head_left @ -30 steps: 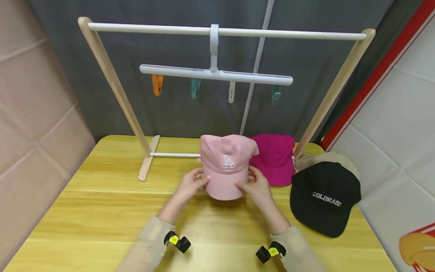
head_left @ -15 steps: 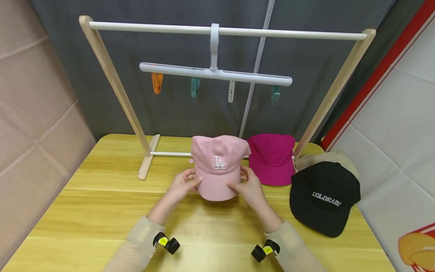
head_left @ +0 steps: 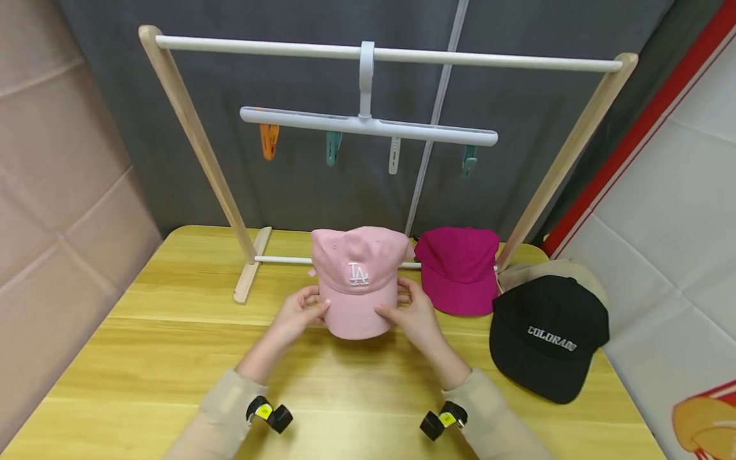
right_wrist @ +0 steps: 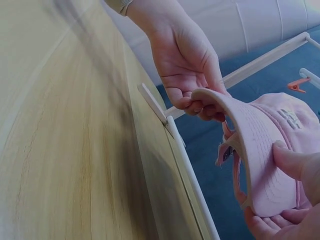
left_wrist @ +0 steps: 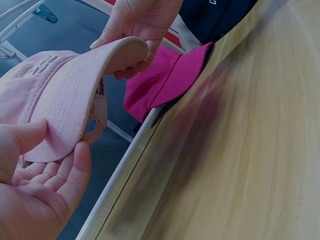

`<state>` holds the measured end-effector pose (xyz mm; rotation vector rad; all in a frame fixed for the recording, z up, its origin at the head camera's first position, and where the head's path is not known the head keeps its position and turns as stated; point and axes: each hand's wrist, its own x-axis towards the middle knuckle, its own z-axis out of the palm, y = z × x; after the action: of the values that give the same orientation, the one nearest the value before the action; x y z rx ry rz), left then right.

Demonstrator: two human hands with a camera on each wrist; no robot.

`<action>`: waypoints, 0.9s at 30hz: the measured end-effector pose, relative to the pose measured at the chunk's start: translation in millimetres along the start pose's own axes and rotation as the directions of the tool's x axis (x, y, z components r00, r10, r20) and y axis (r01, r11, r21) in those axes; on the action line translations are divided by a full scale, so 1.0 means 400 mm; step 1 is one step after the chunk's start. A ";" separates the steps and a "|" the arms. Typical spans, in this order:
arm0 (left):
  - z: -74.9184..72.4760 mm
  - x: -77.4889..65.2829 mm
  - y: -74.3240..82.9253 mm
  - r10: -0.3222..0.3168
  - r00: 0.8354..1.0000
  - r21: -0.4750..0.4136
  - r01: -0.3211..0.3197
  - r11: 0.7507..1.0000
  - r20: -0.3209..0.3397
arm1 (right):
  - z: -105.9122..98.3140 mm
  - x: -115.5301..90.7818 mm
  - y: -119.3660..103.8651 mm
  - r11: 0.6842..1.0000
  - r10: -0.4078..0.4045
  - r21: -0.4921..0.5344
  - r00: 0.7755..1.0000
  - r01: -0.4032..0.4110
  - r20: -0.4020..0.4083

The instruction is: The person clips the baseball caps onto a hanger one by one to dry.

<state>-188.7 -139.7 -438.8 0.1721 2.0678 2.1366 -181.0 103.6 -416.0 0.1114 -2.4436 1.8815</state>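
A light pink baseball cap (head_left: 361, 275) with white "LA" lettering is held up over the table, its brim toward me. My left hand (head_left: 298, 314) pinches the left edge of the brim, thumb on top and fingers beneath, as the left wrist view shows for the cap (left_wrist: 70, 97) and hand (left_wrist: 45, 187). On the opposite edge, my right hand (head_left: 415, 314) grips the brim the same way; in the right wrist view this hand (right_wrist: 295, 195) has its thumb on the brim's upper face. The wrist views show the cap off the tabletop.
Behind stands a wooden rack with a white rod (head_left: 489, 59). From it hangs a white hanger (head_left: 425, 131) with several clips, among them an orange clip (head_left: 268, 141). At right lie a magenta cap (head_left: 458, 268), a black "COLORADO" cap (head_left: 549, 332) and a beige cap (head_left: 529, 273).
Both hands have moved left together with the pink cap, which has drawn away from the magenta cap. The grip on the brim looks the same. The other caps and the hanger have stayed in place.
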 end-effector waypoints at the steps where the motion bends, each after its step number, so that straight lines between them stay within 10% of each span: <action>1: -0.002 -0.002 0.000 0.000 1.000 0.001 0.000 1.000 -0.004 | 0.002 0.001 0.000 1.000 -0.003 0.007 1.000 0.003 0.001; 27: -0.068 -0.017 0.023 0.011 0.999 0.052 -0.009 0.999 -0.036 | 0.043 0.053 -0.010 0.993 -0.016 0.121 0.998 0.008 0.061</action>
<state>-187.7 -168.0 -430.3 0.1514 2.1477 2.1083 -201.7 85.5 -414.9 0.1923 -2.3604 2.0503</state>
